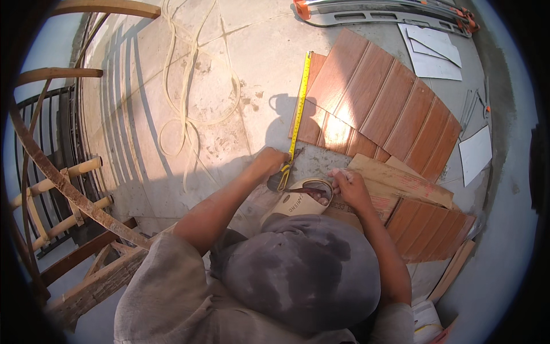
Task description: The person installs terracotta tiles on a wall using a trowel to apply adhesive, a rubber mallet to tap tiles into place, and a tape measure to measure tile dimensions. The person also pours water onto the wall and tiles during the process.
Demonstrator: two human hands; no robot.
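My left hand [268, 161] is closed on a yellow and black tape measure [283, 179]. Its yellow blade [301, 106] runs out away from me, along the left edge of a brown wood-look tile [306, 129]. A larger wood-look tile [389, 97] with a slanted cut edge lies over part of it. My right hand [352, 189] is closed with its fingertips pinched together, beside my beige sandal [289, 203] and a flattened piece of cardboard [401, 183]. Whatever those fingers hold, if anything, is too small to make out.
A tile cutter [384, 17] lies at the far right, near white tile offcuts [432, 54]. More wood-look tile [429, 229] is by the right wall. A pale hose [186, 112] loops over the floor. Wooden framing [80, 195] and a black railing [60, 132] stand left.
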